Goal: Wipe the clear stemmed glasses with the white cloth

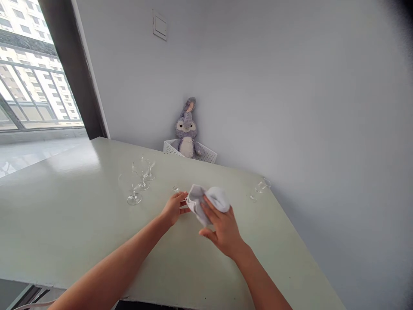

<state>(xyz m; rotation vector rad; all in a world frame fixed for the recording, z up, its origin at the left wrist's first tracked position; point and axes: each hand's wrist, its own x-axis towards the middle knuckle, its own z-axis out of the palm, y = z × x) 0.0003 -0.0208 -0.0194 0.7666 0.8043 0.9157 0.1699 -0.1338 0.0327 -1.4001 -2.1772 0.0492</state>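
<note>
My left hand (174, 208) is closed around a clear glass (175, 189), held above the table. Only a small end of that glass shows past my fingers; the rest is hidden by my hand and the cloth. In my right hand (222, 228) is a white cloth (197, 206), bunched and folded, pressed against the side of the glass. My right fingers lie over the cloth, with the thumb held apart. Three stemmed glasses stand to the left, the nearest stemmed glass (133, 199) closest to my left forearm.
Another clear glass (260, 186) stands near the right edge of the pale green table (64, 224). Behind the table, a grey plush rabbit (186, 129) sits in a white perforated basket (208, 154) against the wall. A window with a railing is at far left.
</note>
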